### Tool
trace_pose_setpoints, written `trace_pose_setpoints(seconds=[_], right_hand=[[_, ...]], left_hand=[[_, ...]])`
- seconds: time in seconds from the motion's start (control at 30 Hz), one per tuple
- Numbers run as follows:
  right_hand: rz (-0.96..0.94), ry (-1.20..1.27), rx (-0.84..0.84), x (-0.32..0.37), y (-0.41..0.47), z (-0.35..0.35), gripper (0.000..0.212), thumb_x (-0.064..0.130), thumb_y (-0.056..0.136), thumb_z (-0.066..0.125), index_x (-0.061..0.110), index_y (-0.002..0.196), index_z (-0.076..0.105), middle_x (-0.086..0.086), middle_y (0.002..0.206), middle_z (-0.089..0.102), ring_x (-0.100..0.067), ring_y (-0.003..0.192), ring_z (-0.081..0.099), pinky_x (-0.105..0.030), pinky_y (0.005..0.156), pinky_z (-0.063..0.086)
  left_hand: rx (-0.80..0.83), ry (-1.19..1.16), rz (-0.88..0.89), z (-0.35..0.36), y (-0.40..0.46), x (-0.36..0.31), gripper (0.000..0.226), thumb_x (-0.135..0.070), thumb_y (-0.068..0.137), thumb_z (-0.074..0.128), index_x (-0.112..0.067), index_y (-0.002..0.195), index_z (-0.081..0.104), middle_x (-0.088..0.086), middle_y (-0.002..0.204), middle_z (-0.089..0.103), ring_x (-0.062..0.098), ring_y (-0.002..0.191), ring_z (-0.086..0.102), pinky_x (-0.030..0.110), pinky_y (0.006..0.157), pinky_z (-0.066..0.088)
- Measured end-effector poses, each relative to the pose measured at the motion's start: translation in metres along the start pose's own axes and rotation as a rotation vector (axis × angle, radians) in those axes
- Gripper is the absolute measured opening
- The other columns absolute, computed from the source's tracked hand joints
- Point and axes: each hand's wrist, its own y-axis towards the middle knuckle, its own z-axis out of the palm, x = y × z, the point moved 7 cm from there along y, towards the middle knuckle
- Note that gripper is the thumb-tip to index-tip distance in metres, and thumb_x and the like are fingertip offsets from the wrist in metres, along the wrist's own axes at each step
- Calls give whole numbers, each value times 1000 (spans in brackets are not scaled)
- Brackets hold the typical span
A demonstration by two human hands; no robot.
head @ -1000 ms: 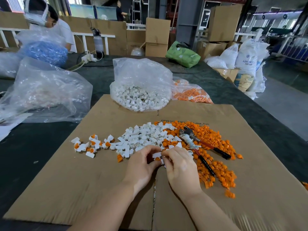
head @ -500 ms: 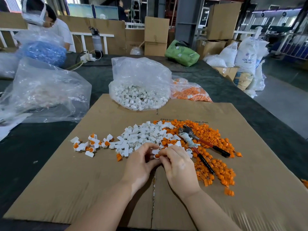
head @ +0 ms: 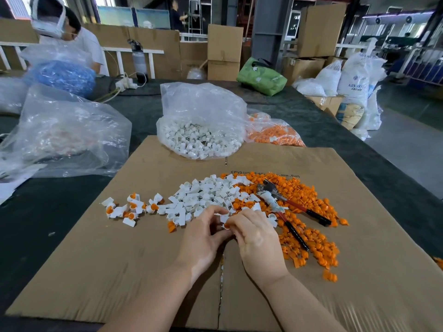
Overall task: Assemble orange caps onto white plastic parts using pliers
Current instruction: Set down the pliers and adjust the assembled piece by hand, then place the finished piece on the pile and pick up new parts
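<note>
- Orange cap (head: 226, 226) and white plastic part (head: 224, 218) pinched together between both sets of fingertips, low over the cardboard sheet (head: 119, 271), just in front of the loose white pile (head: 206, 195).
- Left hand (head: 203, 238) curled, thumb and forefinger gripping the part; right hand (head: 256, 238) curled too, fingertips pressing at the cap (only a sliver of orange visible, so seating depth unclear).
- Pliers (head: 285, 212) lying untouched on the orange cap heap (head: 311, 236), handles pointing toward the near right, close beside the right hand.
- Likely slip: cap cocked in the bore and popping free under finger pressure, then lost among identical loose caps.
- Another risk: reaching right for the pliers with the pair half-seated, cap dropping out on the way.
- Also possible: right wrist sweeping caps off the heap toward the sheet's right edge (one stray orange piece (head: 438, 262) out there).
- Finished pieces (head: 127, 209) in a small cluster off to the left, well apart from the hands.
- Bag of white parts (head: 201, 125) and bag of orange caps (head: 273, 135) at the sheet's far edge, blocking forward room.
- Bare cardboard near and left of the hands, best room for moving.
</note>
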Motion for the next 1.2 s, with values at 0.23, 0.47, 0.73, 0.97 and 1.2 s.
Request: trace_pose_setpoints(seconds=[0.23,0.47,0.73,0.97,1.2], right_hand=[[64,-15,-26,-5,-2,-1,14,-4,79,69,6,90,68,-3,81,62,-23,74,59,-36,66,53],[48,-45,-22,-4,-2,0,16,-9,75,70,6,83,68,-4,79,61,-22,70,57,-34,62,52],[87,-61,-3,-7,-2,2,16,-10,76,68,5,81,68,-4,79,62,-23,69,56,-37,61,51],[186,-132,-35,-15,-4,0,19,-8,68,68,7,80,67,-5,78,62,-26,71,58,-41,63,49],[332,-130,-47,-24,-9,-4,18,-3,57,68,6,68,57,-5,67,55,-27,63,54,-35,50,45]], left_hand=[[-344,72,62,-43,0,-1,27,-11,87,64,-37,85,60,-13,86,58,7,83,53,17,72,41],[-591,454,-188,-121,14,30,11,-17,91,58,-23,97,65,4,112,47,30,116,38,41,102,32],[-532,660,-259,-122,14,39,24,-18,93,54,-24,114,64,3,128,47,29,122,32,45,104,25],[-509,551,40,-92,11,3,24,-14,86,64,-22,108,66,-3,111,52,21,114,36,24,92,23],[77,413,334,-1,2,-24,17,-14,85,67,-18,101,69,-20,86,51,-6,85,45,2,81,33]])
